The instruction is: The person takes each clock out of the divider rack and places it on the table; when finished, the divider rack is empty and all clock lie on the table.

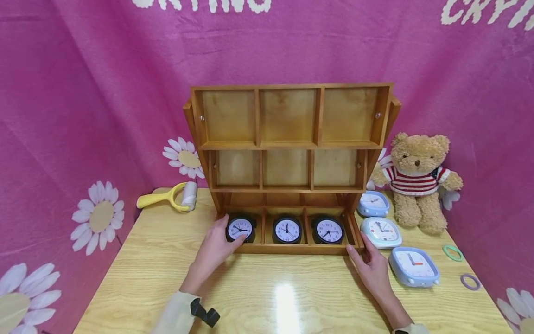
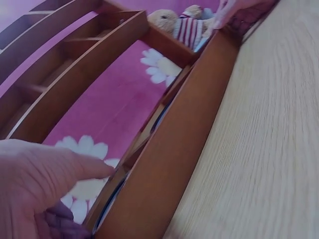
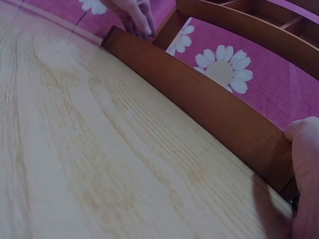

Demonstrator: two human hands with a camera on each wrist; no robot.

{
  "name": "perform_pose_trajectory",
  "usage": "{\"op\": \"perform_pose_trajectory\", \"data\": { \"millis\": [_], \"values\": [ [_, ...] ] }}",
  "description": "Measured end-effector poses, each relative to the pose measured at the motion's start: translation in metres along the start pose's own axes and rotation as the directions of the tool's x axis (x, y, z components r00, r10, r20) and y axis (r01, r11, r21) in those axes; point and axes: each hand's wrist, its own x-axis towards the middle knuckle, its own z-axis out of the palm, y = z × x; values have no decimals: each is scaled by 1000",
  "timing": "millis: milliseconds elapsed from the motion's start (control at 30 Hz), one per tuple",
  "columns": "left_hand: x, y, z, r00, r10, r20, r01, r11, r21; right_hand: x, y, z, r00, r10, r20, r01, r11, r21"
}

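A wooden tiered shelf (image 1: 292, 249) stands at the table's back, three compartments to a row. Its bottom row holds three round black clocks with white faces: a left clock (image 1: 241, 229), a middle clock (image 1: 287, 230) and a right clock (image 1: 328, 231). My left hand (image 1: 214, 243) holds the left clock at the shelf's left end, thumb at its lower right edge and fingers on its left side. Gripping the shelf's front right corner, my right hand (image 1: 371, 264) has its thumb on the front board (image 3: 199, 99) and its other fingers round the end.
Right of the shelf lie a blue clock (image 1: 413, 264), a pale green clock (image 1: 380, 232) and another blue clock (image 1: 373, 203). A teddy bear (image 1: 417, 181) sits behind them. Green (image 1: 452, 253) and purple rings (image 1: 470, 281) lie far right; a yellow-handled roller (image 1: 168, 197) lies left.
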Motion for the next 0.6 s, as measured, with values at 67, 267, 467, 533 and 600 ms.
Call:
{"op": "perform_pose_trajectory", "data": {
  "millis": [67, 267, 467, 533, 600],
  "values": [
    [3, 5, 4, 999, -21, 28, 19, 999, 41, 0, 0, 0, 1000, -5, -5, 5, 1000, -23],
    [12, 18, 12, 996, -66, 55, 62, 995, 82, -2, -1, 0, 1000, -16, -13, 15, 998, -56],
    [15, 25, 14, 988, -142, 55, 138, 988, 71, -2, -3, 0, 1000, -17, 0, 17, 999, -34],
    [17, 26, 14, 985, -163, 53, 159, 985, 63, -1, -3, -1, 1000, -15, 3, 15, 999, -45],
    [19, 25, 15, 982, -184, 50, 181, 982, 54, -1, -2, -1, 1000, -17, 2, 17, 998, -53]
  ]
}}
